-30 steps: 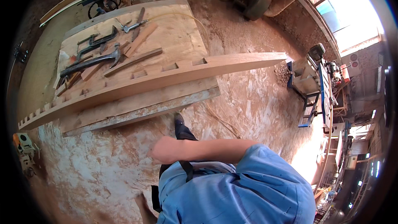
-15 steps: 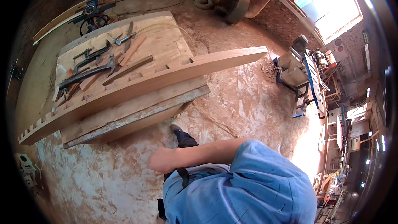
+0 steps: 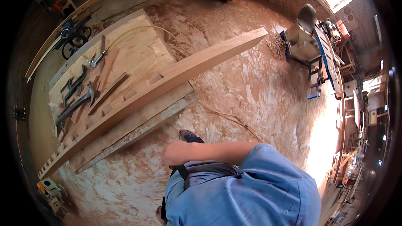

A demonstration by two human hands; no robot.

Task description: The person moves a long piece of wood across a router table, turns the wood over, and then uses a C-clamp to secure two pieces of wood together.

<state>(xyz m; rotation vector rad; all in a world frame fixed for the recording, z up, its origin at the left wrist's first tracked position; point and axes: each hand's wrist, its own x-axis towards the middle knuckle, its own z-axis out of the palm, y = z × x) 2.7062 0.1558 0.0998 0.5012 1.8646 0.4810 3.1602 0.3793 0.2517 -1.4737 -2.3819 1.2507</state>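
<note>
My right hand point(image 3: 176, 153) is held in front of my body, above the floor and the dark shoe point(image 3: 190, 136). Its fingers look curled closed, and whatever they may hold is hidden. Of my left hand point(image 3: 158, 214) only a small patch of skin shows beside a black strap at the lower edge. Apart from both hands, a long wooden beam point(image 3: 176, 75) with notches cut along it lies across the near side of a worktable point(image 3: 142, 42). On the tabletop are a hammer point(image 3: 79, 105), a C-clamp point(image 3: 74, 84), an air blow gun point(image 3: 97, 58) and several wood strips point(image 3: 108, 93).
A yellowish hose point(image 3: 226, 117) runs over the dusty floor point(image 3: 243, 88). A blue-framed machine point(image 3: 312, 50) stands at the far right. Behind the table is a handwheel vise or clamp point(image 3: 75, 39), and a small machine point(image 3: 52, 194) sits at the lower left.
The view has turned and shifted, so the table and beam sit further left and more steeply slanted. My right hand has moved slightly right in the picture and stays closed.
</note>
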